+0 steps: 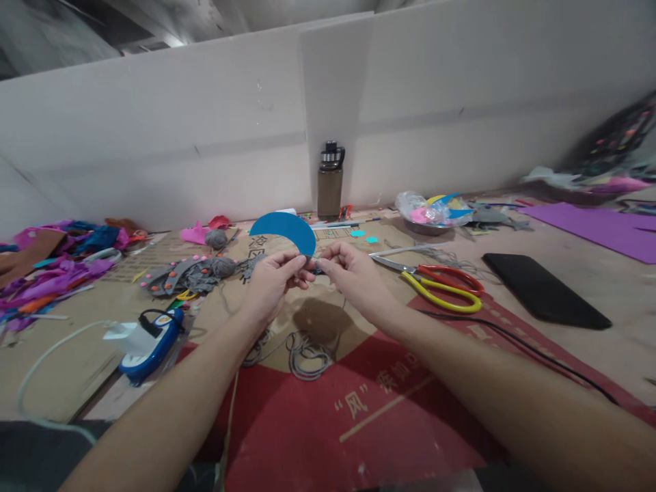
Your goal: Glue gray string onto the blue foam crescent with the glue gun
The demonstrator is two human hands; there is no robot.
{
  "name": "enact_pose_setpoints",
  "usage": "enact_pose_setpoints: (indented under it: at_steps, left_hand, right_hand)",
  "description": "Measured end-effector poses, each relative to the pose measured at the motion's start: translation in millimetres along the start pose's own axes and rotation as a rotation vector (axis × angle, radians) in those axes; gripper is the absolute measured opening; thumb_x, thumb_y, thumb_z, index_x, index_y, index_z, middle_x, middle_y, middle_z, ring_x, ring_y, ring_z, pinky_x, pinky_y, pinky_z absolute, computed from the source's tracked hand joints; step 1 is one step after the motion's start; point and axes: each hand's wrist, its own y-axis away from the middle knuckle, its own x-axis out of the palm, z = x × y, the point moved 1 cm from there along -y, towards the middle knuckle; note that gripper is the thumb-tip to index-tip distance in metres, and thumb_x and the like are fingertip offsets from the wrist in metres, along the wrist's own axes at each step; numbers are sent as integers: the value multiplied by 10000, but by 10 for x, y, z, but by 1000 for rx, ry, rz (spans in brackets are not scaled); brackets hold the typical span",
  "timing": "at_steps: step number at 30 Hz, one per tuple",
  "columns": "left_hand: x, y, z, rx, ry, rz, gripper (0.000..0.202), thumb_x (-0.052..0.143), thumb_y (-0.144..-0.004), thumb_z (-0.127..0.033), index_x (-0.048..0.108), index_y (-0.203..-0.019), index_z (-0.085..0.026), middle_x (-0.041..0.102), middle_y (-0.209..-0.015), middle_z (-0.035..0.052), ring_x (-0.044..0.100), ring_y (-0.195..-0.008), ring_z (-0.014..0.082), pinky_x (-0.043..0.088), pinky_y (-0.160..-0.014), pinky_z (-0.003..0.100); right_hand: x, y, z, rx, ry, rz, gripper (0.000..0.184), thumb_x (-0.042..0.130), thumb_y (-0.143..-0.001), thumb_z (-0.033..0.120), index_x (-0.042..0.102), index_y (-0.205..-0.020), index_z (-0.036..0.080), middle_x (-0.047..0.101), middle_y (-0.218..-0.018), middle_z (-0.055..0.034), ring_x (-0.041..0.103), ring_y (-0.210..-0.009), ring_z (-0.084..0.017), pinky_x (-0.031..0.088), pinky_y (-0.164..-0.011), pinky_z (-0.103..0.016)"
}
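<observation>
A blue crescent-shaped felt piece (285,228) is held up above the cardboard-covered table (574,355). My left hand (271,281) pinches its lower tip between thumb and fingers. My right hand (351,270) meets it at the same tip, fingers pinched on something small that I cannot make out. Grey cord (305,354) lies looped on the table right below both hands.
Scissors with a yellow and a red handle (441,281) lie right of my hands, a black flat pad (543,290) beyond them. A blue glue gun (154,342) sits at left near grey felt pieces (189,275). A bottle (330,179) stands by the white wall.
</observation>
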Motion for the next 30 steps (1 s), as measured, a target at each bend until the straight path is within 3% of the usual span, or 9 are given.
enact_pose_setpoints:
  at_steps: [7, 12, 14, 16, 19, 22, 24, 27, 30]
  left_hand:
    - [14, 12, -42, -14, 102, -25, 182, 701, -713, -235, 569, -775, -127, 712, -813, 75, 613, -534, 73, 400, -430, 151]
    - [-2, -4, -43, -51, 194, -72, 89, 636, -764, -169, 555, -768, -131, 700, -740, 63, 664, -614, 113, 529, -602, 210]
    - [-24, -23, -46, -25, 205, -107, 68, 619, -777, -158, 559, -774, -127, 694, -725, 62, 673, -642, 126, 541, -637, 230]
    - [-53, -44, -53, 5, 203, -149, 64, 613, -783, -157, 560, -776, -122, 690, -716, 61, 672, -640, 126, 542, -646, 236]
    - [-91, -70, -63, 33, 191, -196, 70, 609, -788, -165, 565, -773, -112, 686, -708, 63, 664, -628, 119, 539, -646, 234]
    - [-113, -83, -63, 58, 177, -216, 74, 606, -791, -174, 578, -778, -106, 682, -708, 63, 660, -625, 116, 536, -640, 233]
    - [-115, -85, -57, 73, 160, -211, 85, 618, -784, -186, 586, -782, -107, 683, -722, 62, 660, -630, 115, 535, -642, 233]
    - [-108, -83, -51, 86, 137, -187, 102, 642, -769, -198, 588, -779, -112, 683, -724, 58, 661, -635, 117, 534, -641, 233]
    - [-99, -77, -50, 79, 121, -175, 116, 654, -762, -204, 586, -768, -111, 681, -708, 60, 662, -620, 124, 535, -626, 238]
  right_hand:
    - [25, 26, -87, -128, 197, 90, 224, 466, -865, 329, 595, -765, 176, 548, -672, 14, 471, -645, -119, 358, -611, -249]
    - [21, 36, -97, -257, 513, 246, 232, 472, -871, 262, 666, -783, 172, 636, -793, -40, 539, -749, -148, 382, -703, -271]
    - [-61, 7, -50, -309, 665, 240, 300, 441, -900, 297, 669, -753, 169, 638, -795, -64, 548, -776, -166, 386, -728, -285]
    - [-194, -49, -12, -328, 789, 151, 360, 390, -929, 341, 664, -771, 169, 646, -820, -85, 560, -823, -188, 392, -757, -299]
    - [-388, -152, -67, -189, 998, 27, 348, 398, -919, 394, 662, -887, 169, 669, -883, -115, 593, -829, -223, 406, -754, -327]
    - [-439, -210, -263, 15, 1158, 132, 368, 494, -856, 449, 654, -907, 121, 672, -897, -177, 624, -814, -264, 429, -717, -344]
    - [-401, -218, -393, 62, 1200, 165, 352, 571, -806, 399, 638, -963, 90, 658, -976, -219, 634, -859, -281, 438, -718, -341]
    - [-332, -220, -514, 141, 1126, 166, 225, 562, -776, 258, 626, -934, 112, 674, -917, -187, 647, -793, -256, 437, -661, -316]
    - [-317, -242, -522, 134, 945, 104, 214, 559, -738, 228, 600, -930, 143, 678, -860, -129, 633, -716, -222, 430, -611, -291]
